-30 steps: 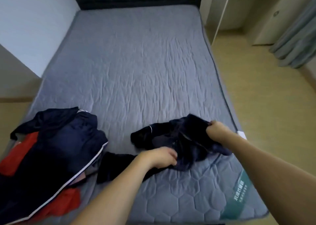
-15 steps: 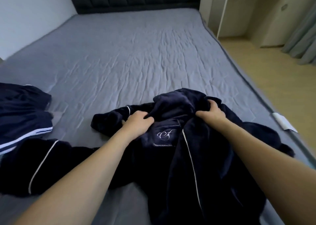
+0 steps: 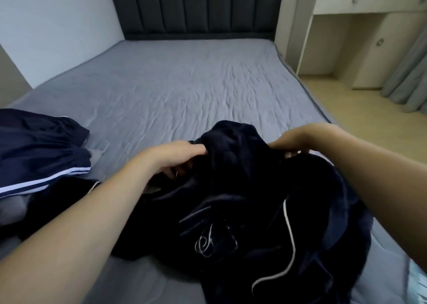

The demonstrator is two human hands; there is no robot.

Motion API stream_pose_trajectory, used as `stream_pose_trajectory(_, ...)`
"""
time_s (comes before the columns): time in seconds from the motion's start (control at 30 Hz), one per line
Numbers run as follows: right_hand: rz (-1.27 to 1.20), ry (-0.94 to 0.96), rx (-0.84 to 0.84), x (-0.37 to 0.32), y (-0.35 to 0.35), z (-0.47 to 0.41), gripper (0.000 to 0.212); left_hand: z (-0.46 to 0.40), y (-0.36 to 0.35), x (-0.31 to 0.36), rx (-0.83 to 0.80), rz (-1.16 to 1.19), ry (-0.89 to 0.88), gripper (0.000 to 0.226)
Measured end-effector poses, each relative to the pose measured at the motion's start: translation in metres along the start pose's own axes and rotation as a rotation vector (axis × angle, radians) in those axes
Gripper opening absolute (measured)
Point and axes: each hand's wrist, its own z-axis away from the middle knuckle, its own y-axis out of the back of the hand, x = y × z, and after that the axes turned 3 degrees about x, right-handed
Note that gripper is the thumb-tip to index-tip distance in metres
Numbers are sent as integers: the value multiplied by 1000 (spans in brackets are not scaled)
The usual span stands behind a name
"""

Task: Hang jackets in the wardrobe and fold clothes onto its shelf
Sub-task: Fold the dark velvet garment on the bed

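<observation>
We have the dark fleece jacket (image 3: 242, 211) bunched at the near edge of the bed (image 3: 184, 91), its top lifted into a ridge between our hands while the body with the white piping and embroidered crest lies crumpled toward us. Half a second ago the collar was spread fairly flat with the crest square to us; now the fabric has been gathered upward and the crest has slid down and tilted (so we read this as picking up rather than smoothing out). Our left hand (image 3: 175, 158) has its fingers curled into the fabric at the left of the ridge, and our right hand (image 3: 298, 139) grips the right side from above, fingers tucked under the cloth.

That suggests we are finding the shoulders so the jacket can be carried off for hanging; nothing is hung or folded yet, and no wardrobe shows from here. The sleeve trailing left may drag as we lift.

To the left lies a navy garment with white stripes (image 3: 41, 155), untouched, apart from our hands. Beyond the bed stand the padded headboard (image 3: 196, 7), a pale desk unit (image 3: 360, 3) and a grey curtain (image 3: 409, 72).
</observation>
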Motion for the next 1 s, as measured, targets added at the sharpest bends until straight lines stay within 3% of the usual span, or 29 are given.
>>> stream_pose_trajectory(0.03, 123, 17, 259, -2, -4, -7, 52, -9, -7, 3, 196, -29, -57, 62)
stream_pose_trajectory(0.07, 168, 72, 421, -5, -11, -12, 47, -18, -19, 3, 276, -65, -110, 62)
stream_pose_trajectory(0.1, 145, 136, 419, -9, -18, -14, 50, -25, -33, 1, 225, -65, -151, 57)
stream_pose_trajectory(0.17, 55, 183, 132, -13, -34, -20, 45, -24, -56, -5, 1, -35, -199, 42)
stream_pose_trajectory(0.23, -8, 103, -148, -16, -39, -21, 22, -9, -59, -17, -128, 38, -220, 40)
stream_pose_trajectory(0.27, -91, 57, -223, -19, -35, -20, 30, 0, -55, -26, -209, 102, -207, 45)
stream_pose_trajectory(0.33, -258, 27, -198, -33, -21, -25, 30, 16, -43, -47, -492, 238, -151, 58)
stream_pose_trajectory(0.4, -291, 105, 91, -55, -13, -37, 46, 26, -25, -67, -638, 238, -143, 50)
stream_pose_trajectory(0.43, -277, 147, 217, -69, -14, -43, 60, 25, -15, -73, -566, 197, -140, 38)
stream_pose_trajectory(0.47, -236, 173, 227, -84, -20, -44, 70, 20, -6, -76, -386, 155, -119, 28)
stream_pose_trajectory(0.53, -46, 165, 75, -110, -41, -49, 60, -6, 14, -88, 113, 100, -15, 33)
stream_pose_trajectory(0.57, 82, 133, 6, -119, -52, -50, 48, -18, 20, -95, 276, 48, 54, 45)
stream_pose_trajectory(0.6, 189, 122, -45, -127, -61, -50, 40, -24, 21, -98, 312, -24, 131, 59)
stream_pose_trajectory(0.67, 246, 164, -141, -133, -70, -49, 33, -38, 12, -107, 175, -229, 208, 73)
stream_pose_trajectory(0.73, 110, 181, -159, -128, -62, -47, 28, -51, 6, -103, 112, -339, 153, 51)
stream_pose_trajectory(0.8, -175, 192, -29, -114, -33, -42, 19, -62, 13, -72, 118, -109, 66, 31)
stream_pose_trajectory(0.87, -621, 188, 248, -97, 10, -39, 13, -78, 32, -18, 235, 352, -82, 29)
stream_pose_trajectory(0.93, -965, 118, 652, -71, 59, -42, 29, -85, 57, 42, 325, 682, -292, 43)
stream_pose_trajectory(1.0, -1040, -2, 962, -39, 94, -49, 46, -87, 68, 85, 315, 760, -383, 57)
